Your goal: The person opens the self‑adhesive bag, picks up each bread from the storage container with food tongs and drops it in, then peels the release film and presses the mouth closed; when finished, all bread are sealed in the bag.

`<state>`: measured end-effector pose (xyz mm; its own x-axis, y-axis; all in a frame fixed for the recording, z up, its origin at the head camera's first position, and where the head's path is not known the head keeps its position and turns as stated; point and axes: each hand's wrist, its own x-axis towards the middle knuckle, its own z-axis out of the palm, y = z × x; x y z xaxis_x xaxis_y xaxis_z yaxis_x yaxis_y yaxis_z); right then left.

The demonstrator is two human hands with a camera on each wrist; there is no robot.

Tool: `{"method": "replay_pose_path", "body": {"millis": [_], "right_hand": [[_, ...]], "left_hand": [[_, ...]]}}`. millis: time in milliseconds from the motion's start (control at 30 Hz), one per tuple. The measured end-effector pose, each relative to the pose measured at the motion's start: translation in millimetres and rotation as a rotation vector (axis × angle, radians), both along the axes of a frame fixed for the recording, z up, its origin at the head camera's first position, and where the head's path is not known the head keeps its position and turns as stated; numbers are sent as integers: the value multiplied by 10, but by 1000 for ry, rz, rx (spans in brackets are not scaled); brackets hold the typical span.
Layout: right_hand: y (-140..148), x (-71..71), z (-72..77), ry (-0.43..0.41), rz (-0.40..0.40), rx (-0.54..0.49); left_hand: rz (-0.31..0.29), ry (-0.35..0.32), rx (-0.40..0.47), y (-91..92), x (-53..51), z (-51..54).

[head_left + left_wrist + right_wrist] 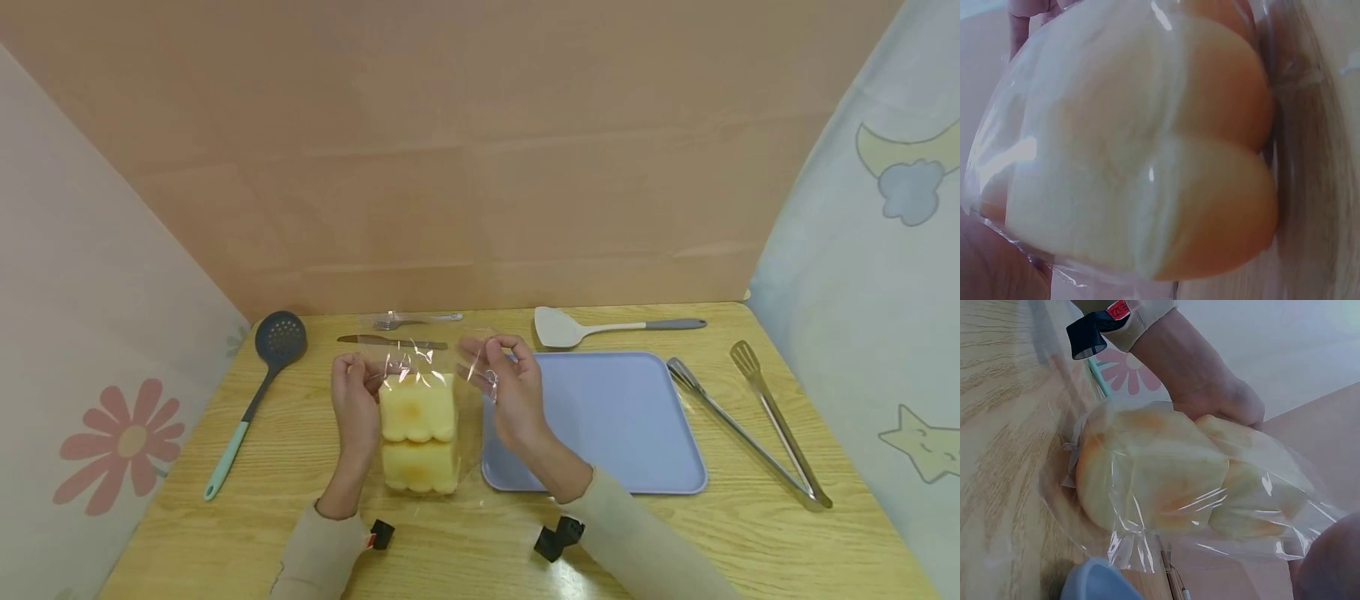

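Pale yellow bread (418,417) with lightly browned spots and rounded lobes is inside a clear plastic bag (471,425). At the bag's upper left, my left hand (356,408) grips the film, its fingers partly behind the plastic. My right hand (519,400) pinches the loose film at the upper right between thumb and fingers. In the left wrist view the bread (1216,150) fills most of the picture under shiny film. From the right wrist, the bag (1129,544) appears wrinkled around the bread, close to the table.
A lilac tray (615,425) lies right of the bag, with metal tongs (780,433) beyond it. Behind are a white spatula (558,327), a fork (420,319) and a knife (360,339). A dark slotted skimmer (281,340) lies at the left on the wooden table (465,550).
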<state>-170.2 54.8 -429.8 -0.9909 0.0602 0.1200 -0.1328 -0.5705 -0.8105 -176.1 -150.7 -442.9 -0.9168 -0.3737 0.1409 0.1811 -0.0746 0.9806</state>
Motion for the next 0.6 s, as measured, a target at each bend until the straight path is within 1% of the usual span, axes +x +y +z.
{"method": "replay_pose_path", "body": {"millis": [67,133,267,367,400,467,600], "right_hand": [[-5,1,-5,-1,13,-1],[-13,4,-4,1,15,-6],[-24,17,3,4,6,-7],[-24,32,11,8,-1,2],[-22,37,15,7,-1,-1],[-17,45,24,-2,6,0],[-9,51,48,-44,32,2]], "left_hand": [[18,-12,-4,-6,-7,2],[17,-10,-18,-12,-12,7],[-50,30,-29,-15,-22,22],[-82,55,-29,-17,-36,40],[-79,58,-39,-24,-45,38],[-83,81,-32,-34,-53,56],[-64,136,-52,-56,-69,90]]}}
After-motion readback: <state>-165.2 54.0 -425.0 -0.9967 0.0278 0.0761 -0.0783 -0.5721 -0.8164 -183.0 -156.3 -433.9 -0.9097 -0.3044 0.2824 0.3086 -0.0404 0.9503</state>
